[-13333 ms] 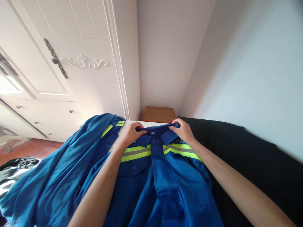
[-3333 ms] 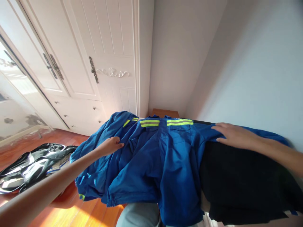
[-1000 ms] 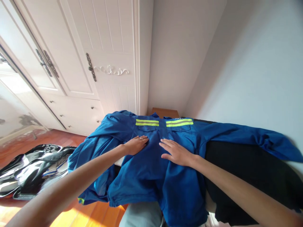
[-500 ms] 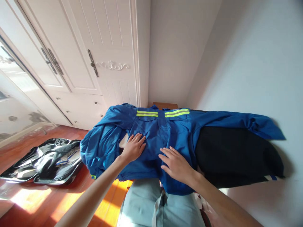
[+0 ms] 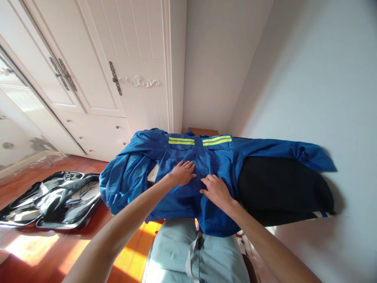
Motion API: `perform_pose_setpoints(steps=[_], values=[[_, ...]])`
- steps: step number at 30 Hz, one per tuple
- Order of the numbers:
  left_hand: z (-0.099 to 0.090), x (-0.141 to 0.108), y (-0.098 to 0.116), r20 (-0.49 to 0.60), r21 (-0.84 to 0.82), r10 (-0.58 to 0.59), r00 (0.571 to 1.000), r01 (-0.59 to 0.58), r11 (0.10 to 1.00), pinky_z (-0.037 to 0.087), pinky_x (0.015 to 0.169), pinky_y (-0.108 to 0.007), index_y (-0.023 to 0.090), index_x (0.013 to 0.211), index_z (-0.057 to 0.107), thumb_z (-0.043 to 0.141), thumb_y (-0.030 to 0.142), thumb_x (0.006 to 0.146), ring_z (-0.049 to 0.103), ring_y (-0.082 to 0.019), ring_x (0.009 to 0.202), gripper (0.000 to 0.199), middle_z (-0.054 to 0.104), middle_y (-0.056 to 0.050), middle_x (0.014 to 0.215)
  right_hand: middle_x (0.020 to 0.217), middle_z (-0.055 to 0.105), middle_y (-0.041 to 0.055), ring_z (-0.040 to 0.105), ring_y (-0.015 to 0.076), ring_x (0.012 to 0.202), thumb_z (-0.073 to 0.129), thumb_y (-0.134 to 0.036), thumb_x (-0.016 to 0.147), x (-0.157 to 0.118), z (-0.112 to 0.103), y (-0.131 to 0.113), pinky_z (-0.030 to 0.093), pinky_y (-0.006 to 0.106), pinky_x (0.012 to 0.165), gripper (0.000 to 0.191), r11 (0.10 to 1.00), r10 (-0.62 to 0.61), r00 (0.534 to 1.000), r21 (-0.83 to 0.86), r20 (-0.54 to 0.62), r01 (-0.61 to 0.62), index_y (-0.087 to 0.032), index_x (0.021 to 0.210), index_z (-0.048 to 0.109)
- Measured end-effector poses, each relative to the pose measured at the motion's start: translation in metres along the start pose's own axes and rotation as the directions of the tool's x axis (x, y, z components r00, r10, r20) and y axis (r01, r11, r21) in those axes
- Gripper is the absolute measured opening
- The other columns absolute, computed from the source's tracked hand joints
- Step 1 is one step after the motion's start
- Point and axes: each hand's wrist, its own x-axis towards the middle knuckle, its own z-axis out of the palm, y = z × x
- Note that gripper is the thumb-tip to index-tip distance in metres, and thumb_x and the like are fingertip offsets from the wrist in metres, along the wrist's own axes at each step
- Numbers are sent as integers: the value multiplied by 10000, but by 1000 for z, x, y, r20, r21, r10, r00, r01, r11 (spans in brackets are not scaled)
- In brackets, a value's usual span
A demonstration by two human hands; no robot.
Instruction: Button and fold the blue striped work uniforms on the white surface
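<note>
A blue work jacket (image 5: 182,202) with yellow-green reflective strips (image 5: 182,141) across its chest lies spread out in front of me, front side up. My left hand (image 5: 184,173), with a ring on one finger, rests palm down on its front, fingers stretched out. On the other side of the button placket, my right hand (image 5: 216,190) touches the cloth with its fingers slightly bent and apart. One sleeve (image 5: 282,148) reaches out to the right over a black cloth item (image 5: 273,184). Bunched blue cloth (image 5: 126,173) lies at the left.
An open suitcase (image 5: 70,227) packed with things lies on the reddish wooden floor (image 5: 38,247) at left. A white wardrobe (image 5: 147,51) stands behind, with a pale wall (image 5: 318,90) at right. My legs in grey-green trousers (image 5: 171,251) are below the jacket.
My left hand has slid right and slightly up across the jacket, closer to the placket. My right hand has moved slightly up, its fingers more bent. The view has shifted a little.
</note>
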Motion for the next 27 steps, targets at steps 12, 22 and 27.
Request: perform_pose_setpoints(steps=[12,22,27], values=[[12,23,11,29,35,41,999,-42,998,86,1177,-549,77,1467,385,339,494,958,262,-314,1451,660,379,-209,1516,887,753,88,711,210,838,644,-255,753,13,-17,17,566,320,791,309,534,313,949,833,-40,-141,-126,1022,723],[-6,35,11,-29,-37,-116,993,115,993,250,1152,-446,153,1248,636,484,250,874,377,-270,1390,415,566,-143,1379,1220,654,117,582,239,1163,561,-154,850,-40,-28,-11,435,421,1047,408,857,-84,994,504,-72,109,-185,1250,632],[-20,-30,28,-364,-430,-556,748,395,812,463,945,-391,182,1133,671,393,174,890,608,-252,1091,369,687,-116,1139,952,732,45,672,181,825,613,-228,809,-110,20,-4,524,302,798,338,707,-48,932,671,360,-223,-212,1139,685]])
